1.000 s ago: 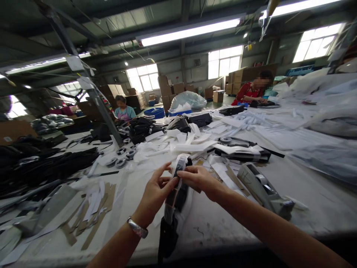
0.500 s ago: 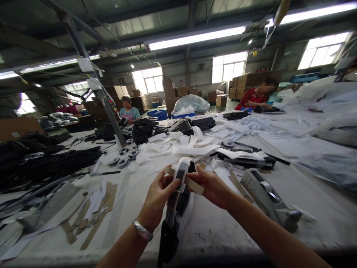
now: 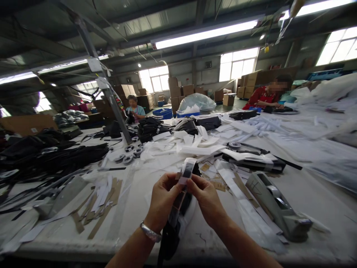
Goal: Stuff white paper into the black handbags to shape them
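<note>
My left hand [image 3: 163,197] and my right hand [image 3: 205,199] meet in the middle, fingers pinched on a black strap [image 3: 187,170] covered with whitish, see-through wrapping. A short end of a brown cardboard strip [image 3: 178,175] shows by my left fingertips; the rest of it is hidden by the strap and fingers. Below my hands, the strap's dark lower part [image 3: 170,238] hangs down towards the table's front edge, with clear film on it. A bracelet circles my left wrist.
A grey tape dispenser [image 3: 279,208] stands at right. Brown and white strips [image 3: 103,203] lie at left, near another dispenser [image 3: 52,201]. White foam pieces [image 3: 200,147] and black goods [image 3: 152,128] pile up ahead. A metal post [image 3: 111,100] rises at left. Two people work across the table.
My right hand has moved in beside my left and closed on the wrapped strap. The cardboard strip's long right end no longer sticks out. The view has shifted slightly left.
</note>
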A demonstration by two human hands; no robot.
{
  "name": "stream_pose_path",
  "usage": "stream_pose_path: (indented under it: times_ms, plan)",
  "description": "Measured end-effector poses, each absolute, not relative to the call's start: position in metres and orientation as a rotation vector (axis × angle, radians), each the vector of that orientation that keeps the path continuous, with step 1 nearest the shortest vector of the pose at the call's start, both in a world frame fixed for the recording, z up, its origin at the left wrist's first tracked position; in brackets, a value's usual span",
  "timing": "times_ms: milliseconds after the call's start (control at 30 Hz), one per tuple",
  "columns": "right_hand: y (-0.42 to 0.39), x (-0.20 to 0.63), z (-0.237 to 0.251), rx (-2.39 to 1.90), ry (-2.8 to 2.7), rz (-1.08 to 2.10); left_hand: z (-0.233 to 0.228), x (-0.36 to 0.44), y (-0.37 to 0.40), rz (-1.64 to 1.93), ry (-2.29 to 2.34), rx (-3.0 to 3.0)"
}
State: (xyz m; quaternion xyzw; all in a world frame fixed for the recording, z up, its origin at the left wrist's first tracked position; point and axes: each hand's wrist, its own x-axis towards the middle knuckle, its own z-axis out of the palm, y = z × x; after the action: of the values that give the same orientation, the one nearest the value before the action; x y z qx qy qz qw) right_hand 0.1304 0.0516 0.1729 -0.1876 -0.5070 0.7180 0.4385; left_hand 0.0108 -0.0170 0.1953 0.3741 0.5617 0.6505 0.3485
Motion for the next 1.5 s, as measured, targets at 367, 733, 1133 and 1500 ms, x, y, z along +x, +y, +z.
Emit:
stream_pose_path:
  times_ms: [367, 733, 1133, 1500]
  plan:
    - [0.05, 0.116, 0.161, -0.607, -1.329, 1.5, 0.195, 0.023, -0.022, 1.764, 1.579, 1.177]
    - [0.043, 0.113, 0.164, -0.624, -1.362, 1.473, 0.225, 0.007, -0.037, 1.412, 1.983, 1.542]
    - [0.023, 0.11, 0.164, -0.484, -1.171, 1.745, 0.218, 0.024, -0.057, 0.935, 2.672, 2.103]
    - [0.018, 0.117, 0.165, -0.473, -1.143, 1.759, 0.201, 0.046, -0.064, 0.844, 2.716, 2.097]
